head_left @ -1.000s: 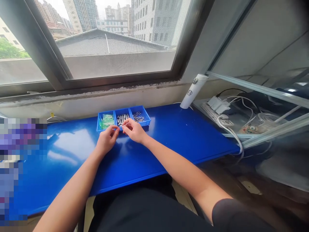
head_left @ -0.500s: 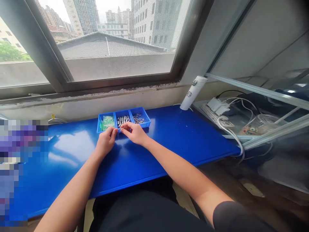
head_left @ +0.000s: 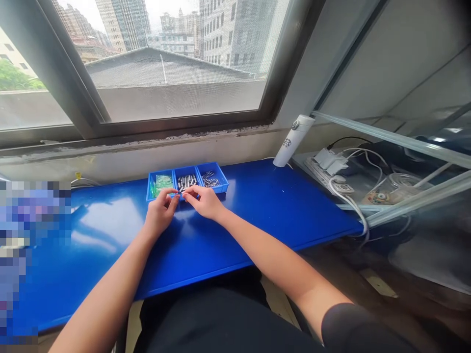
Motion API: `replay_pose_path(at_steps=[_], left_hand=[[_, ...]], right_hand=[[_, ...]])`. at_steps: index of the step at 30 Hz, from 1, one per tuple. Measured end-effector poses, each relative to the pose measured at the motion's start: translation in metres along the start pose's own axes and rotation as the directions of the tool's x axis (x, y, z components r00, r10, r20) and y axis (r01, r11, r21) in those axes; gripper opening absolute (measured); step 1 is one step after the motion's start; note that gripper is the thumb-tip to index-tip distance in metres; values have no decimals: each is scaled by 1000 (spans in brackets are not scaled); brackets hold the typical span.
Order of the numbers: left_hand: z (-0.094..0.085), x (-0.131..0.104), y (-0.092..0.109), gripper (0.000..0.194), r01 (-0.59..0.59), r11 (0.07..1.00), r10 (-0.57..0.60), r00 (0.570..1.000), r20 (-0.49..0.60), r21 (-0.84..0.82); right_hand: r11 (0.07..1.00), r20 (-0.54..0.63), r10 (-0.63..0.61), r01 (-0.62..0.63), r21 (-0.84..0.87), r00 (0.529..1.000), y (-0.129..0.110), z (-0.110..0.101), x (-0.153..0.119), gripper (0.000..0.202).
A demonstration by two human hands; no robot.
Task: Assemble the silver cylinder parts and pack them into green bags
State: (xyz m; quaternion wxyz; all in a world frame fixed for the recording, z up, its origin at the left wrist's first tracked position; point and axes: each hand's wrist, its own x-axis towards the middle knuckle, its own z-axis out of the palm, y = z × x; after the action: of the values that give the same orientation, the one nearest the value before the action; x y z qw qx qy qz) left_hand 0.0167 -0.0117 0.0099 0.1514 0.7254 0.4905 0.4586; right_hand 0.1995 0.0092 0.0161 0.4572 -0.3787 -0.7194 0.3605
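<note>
My left hand (head_left: 162,211) and my right hand (head_left: 203,202) meet fingertip to fingertip at the front edge of a blue three-part bin (head_left: 222,187). Both are closed in a pinch. Whatever sits between the fingertips is too small to make out. Behind my left hand, the left compartment holds thin green and clear pieces (head_left: 163,182). Short black and silver cylinders (head_left: 187,181) fill the middle compartment, partly hidden by my right fingers. In the right compartment lie small thin metal pieces (head_left: 209,179).
The bin stands on a glossy blue table (head_left: 257,211). A white flask (head_left: 293,141) is at the back right, beside a shelf with a power strip (head_left: 334,179), cables and a clear plastic cup (head_left: 404,185). A window runs along the back. The far left is pixelated.
My fingertips have drawn closer together, and the thin piece seen between them earlier is now mostly hidden. My left index finger is more bent. The view has shifted slightly.
</note>
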Motion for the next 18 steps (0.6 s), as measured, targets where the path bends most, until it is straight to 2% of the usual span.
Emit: replay_pose_path(at_steps=[10, 18], left_hand=[[0, 2, -6, 26, -21, 999, 20, 1000, 5, 48], [1, 1, -5, 26, -13, 1000, 13, 1000, 28, 14]], right_hand=[[999, 2, -28, 28, -17, 1000, 2, 0, 1, 20], [998, -18, -22, 21, -66, 1000, 0, 0, 0, 20]])
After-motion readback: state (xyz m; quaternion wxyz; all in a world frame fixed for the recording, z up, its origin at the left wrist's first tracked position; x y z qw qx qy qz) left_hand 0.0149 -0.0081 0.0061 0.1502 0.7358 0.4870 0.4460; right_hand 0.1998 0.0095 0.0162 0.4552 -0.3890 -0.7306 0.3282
